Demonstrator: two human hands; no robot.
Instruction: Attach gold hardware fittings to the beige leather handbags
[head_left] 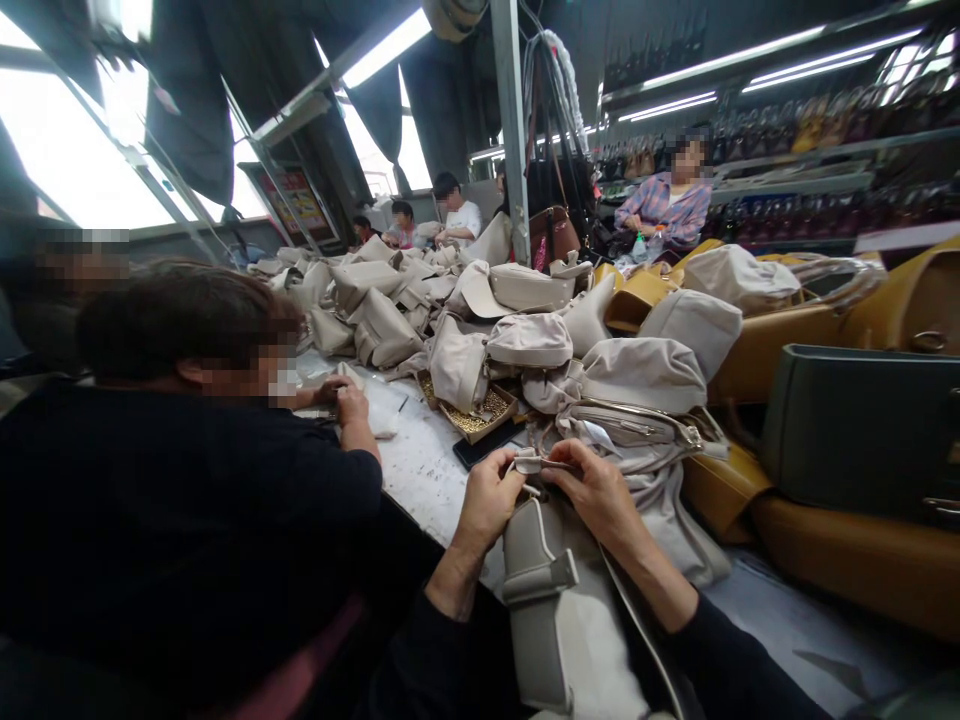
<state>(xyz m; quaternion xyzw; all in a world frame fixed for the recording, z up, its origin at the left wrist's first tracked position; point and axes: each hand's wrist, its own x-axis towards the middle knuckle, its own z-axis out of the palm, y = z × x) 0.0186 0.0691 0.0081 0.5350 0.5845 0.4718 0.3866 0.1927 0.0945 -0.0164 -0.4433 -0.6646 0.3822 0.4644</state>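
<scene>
A cream handbag [555, 600] lies in front of me at the table's edge, with a buckled strap tab on its side. Above its top end, my left hand [491, 495] pinches one side of a short cream strap [527, 464]. My right hand [589, 485] grips the same strap from the other side, thumb and fingertips closed on it. Just beyond my hands lies a dark phone [487, 443]. Behind it stands a cardboard box [480, 415] of small gold-coloured metal pieces, partly covered by a bag.
Cream bags [525, 340] are heaped along the white table [420, 470]. At the right are mustard bags [847, 530] and a dark green bag [862, 430]. A co-worker in black [225, 480] sits close at my left, hands on the table. More people sit farther back.
</scene>
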